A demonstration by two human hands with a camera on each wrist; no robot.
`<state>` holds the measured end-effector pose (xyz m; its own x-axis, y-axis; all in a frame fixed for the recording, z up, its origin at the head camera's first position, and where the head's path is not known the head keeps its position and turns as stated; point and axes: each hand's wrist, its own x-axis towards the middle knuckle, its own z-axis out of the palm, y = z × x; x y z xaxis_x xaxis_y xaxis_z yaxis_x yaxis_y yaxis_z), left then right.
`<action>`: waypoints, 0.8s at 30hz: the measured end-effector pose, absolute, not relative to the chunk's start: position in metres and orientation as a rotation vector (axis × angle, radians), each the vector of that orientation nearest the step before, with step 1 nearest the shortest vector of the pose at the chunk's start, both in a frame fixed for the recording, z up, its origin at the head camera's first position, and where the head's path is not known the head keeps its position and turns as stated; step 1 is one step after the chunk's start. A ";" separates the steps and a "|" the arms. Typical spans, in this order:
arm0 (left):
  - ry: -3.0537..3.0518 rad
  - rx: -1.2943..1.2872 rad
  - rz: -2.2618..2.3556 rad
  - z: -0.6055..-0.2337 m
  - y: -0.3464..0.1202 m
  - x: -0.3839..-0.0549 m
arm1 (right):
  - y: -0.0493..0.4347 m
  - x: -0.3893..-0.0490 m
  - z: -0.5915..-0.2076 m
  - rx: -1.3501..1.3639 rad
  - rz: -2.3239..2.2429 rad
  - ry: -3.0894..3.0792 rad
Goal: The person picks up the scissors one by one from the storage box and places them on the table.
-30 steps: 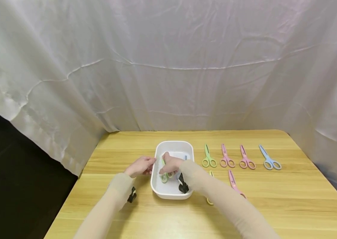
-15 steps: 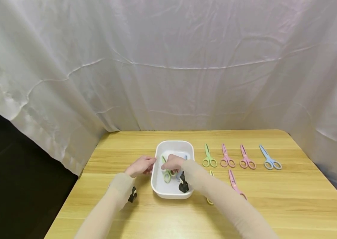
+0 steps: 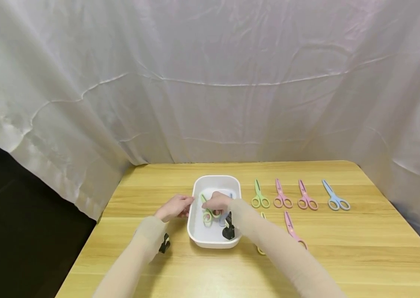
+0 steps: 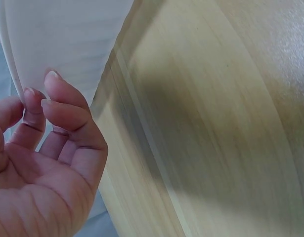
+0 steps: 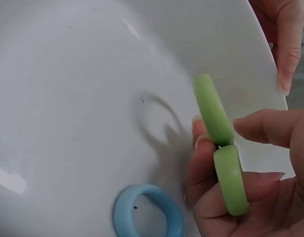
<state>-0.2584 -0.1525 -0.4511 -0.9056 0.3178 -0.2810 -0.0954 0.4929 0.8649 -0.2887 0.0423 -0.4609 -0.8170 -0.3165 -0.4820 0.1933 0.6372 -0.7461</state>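
Inside a white plastic box, my right hand holds a pair of green scissors. The right wrist view shows the green handle loops tilted on edge among its fingers, above the box floor, with a shadow below. A pair of blue scissors lies in the box, partly hidden by my right hand; its blue handle loop shows near the bottom of that view. My left hand is at the box's left side, thumb and forefinger pinching the rim, other fingers curled beside the outer wall.
Right of the box, green scissors, two pink pairs, one of them pink scissors, and blue scissors lie in a row. Nearer are pink scissors and yellow scissors, partly covered by my right sleeve. A grey curtain hangs behind the table.
My right hand has shifted a little to the right within the box, the green scissors moving with it. My left hand has stayed at the rim.
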 end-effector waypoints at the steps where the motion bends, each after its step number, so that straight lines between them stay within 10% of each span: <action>1: 2.340 0.186 1.392 -0.451 -0.152 -0.258 | 0.043 -0.289 -0.461 -0.093 -1.155 2.253; 24: 2.515 0.054 1.305 -0.450 -0.143 -0.256 | 0.041 -0.287 -0.465 -0.044 -1.340 2.158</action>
<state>-0.2564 -0.1425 -0.4502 -0.9523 0.1727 -0.2516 -0.1064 0.5849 0.8041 -0.2865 0.0407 -0.4653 -0.8243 -0.3248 -0.4638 0.2715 0.4921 -0.8271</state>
